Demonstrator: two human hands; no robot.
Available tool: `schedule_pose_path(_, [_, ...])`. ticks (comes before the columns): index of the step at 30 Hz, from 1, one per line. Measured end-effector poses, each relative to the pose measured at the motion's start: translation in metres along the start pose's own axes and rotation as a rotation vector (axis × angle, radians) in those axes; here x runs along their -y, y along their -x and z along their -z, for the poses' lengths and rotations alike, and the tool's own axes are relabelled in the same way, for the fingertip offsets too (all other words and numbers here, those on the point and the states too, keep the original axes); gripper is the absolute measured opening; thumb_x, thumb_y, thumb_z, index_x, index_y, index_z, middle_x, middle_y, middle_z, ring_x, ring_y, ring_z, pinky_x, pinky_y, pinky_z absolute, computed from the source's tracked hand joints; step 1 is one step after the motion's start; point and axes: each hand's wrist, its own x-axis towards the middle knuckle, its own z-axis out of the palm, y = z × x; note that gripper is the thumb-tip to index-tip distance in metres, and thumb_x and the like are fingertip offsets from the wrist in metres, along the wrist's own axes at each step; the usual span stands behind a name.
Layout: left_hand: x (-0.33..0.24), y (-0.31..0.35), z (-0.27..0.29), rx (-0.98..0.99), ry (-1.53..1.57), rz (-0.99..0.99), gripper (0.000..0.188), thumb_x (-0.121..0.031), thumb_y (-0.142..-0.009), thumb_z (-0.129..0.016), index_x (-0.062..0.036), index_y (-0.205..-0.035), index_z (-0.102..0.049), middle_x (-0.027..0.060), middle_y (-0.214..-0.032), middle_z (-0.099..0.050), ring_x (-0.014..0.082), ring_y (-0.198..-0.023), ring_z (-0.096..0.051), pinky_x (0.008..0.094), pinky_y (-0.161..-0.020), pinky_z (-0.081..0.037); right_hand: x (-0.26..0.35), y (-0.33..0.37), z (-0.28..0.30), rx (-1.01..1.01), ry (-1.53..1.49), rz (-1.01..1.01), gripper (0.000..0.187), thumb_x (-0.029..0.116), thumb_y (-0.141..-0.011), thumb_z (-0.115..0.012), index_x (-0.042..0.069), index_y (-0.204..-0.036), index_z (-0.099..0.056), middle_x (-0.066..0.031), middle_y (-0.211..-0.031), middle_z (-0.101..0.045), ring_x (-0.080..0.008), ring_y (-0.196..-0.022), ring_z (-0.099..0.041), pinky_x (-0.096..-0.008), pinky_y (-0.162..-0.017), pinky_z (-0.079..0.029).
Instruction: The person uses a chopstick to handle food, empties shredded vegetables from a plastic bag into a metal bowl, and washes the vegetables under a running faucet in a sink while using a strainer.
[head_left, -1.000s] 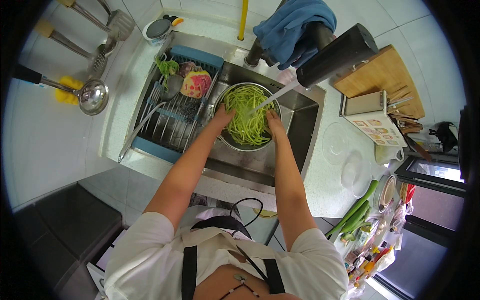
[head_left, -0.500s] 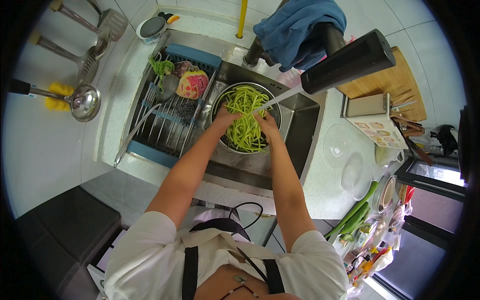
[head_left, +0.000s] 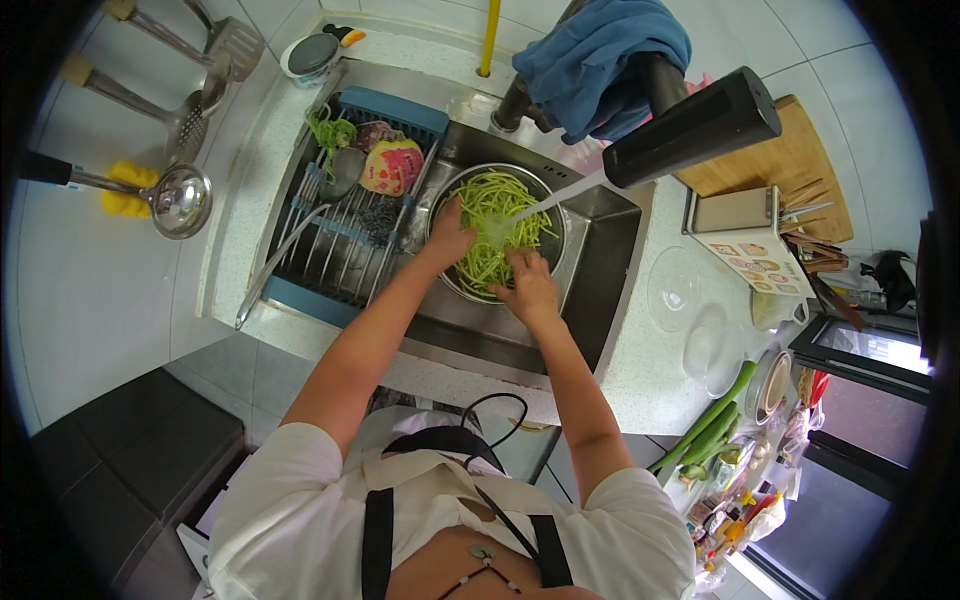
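Note:
Long, thin green vegetable strips [head_left: 492, 262] fill a round metal bowl [head_left: 557, 262] in the sink. Water runs onto them from the black faucet [head_left: 690, 130]. My left hand [head_left: 452, 238] reaches over the bowl's left side, its fingertips sunk among the strips and partly hidden. At the bowl's near right side, my right hand [head_left: 530, 288] rests on the strips with fingers bent and apart.
A blue-edged drying rack [head_left: 300, 300] covers the sink's left side, carrying a long-handled ladle [head_left: 290, 240], a steel scourer and greens. A blue cloth [head_left: 600, 65] hangs over the pipe. Two clear lids [head_left: 675, 285] and a knife block [head_left: 735, 215] stand right.
My right hand has moved toward me and slightly left, from the bowl's right side onto its near part. My left hand has shifted only a little. The strips lie rearranged under the running water.

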Motion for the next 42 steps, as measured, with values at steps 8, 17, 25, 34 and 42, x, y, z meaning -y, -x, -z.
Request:
schedule_pose_path(8, [-0.038, 0.026, 0.015, 0.473, -0.799, -0.109, 0.085, -0.018, -0.070, -0.067, -0.0048, -0.136, -0.014, 0.0211, -0.140, -0.008, 0.0329, -0.130, -0.011, 0.0398, -0.103, -0.023, -0.026, -0.027, -0.024, 0.100, 0.007, -0.063, 0.063, 0.019, -0.060, -0.075, 0.011, -0.114, -0.045, -0.0129, -0.109, -0.046, -0.0310, -0.103, -0.048, -0.0389, -0.083, -0.043])
schedule_pose_path(17, [-0.028, 0.013, 0.000, 0.411, -0.904, -0.140, 0.084, -0.018, -0.065, -0.070, -0.0091, -0.133, -0.022, 0.0191, -0.138, -0.017, 0.0340, -0.127, -0.020, 0.0410, -0.098, -0.029, -0.032, -0.040, 0.002, 0.178, -0.002, -0.031, 0.048, 0.017, -0.069, -0.067, 0.010, -0.113, -0.049, -0.0141, -0.114, -0.046, -0.0312, -0.100, -0.050, -0.0393, -0.080, -0.044])
schedule_pose_path(25, [-0.044, 0.000, 0.018, 0.279, -0.962, -0.220, 0.097, -0.032, -0.059, -0.077, -0.0092, -0.134, -0.019, 0.0160, -0.135, -0.021, 0.0309, -0.127, -0.018, 0.0445, -0.099, -0.026, -0.053, -0.064, -0.001, -0.259, -0.062, 0.095, 0.047, 0.014, -0.077, -0.057, 0.008, -0.121, -0.043, -0.0157, -0.129, -0.037, -0.0346, -0.116, -0.036, -0.0389, -0.093, -0.035])
schedule_pose_path(34, [-0.029, -0.008, 0.000, 0.334, -1.007, -0.203, 0.104, -0.034, -0.059, -0.077, -0.0111, -0.137, -0.012, 0.0112, -0.142, -0.010, 0.0275, -0.131, -0.011, 0.0439, -0.102, -0.022, -0.055, -0.076, -0.028, -0.054, 0.147, 0.044, 0.064, 0.015, -0.077, -0.057, 0.008, -0.132, -0.026, -0.0100, -0.139, -0.022, -0.0309, -0.124, -0.029, -0.0376, -0.100, -0.029])
schedule_pose_path(42, [-0.047, 0.022, 0.019, 0.082, -0.907, -0.362, 0.050, -0.017, -0.077, -0.057, -0.0107, -0.124, -0.042, 0.0135, -0.125, -0.042, 0.0290, -0.117, -0.039, 0.0395, -0.093, -0.036, -0.027, -0.032, 0.025, -0.320, -0.175, -0.012, 0.022, 0.017, -0.078, -0.056, 0.012, -0.099, -0.056, -0.0103, -0.095, -0.058, -0.0304, -0.083, -0.056, -0.0387, -0.070, -0.045])
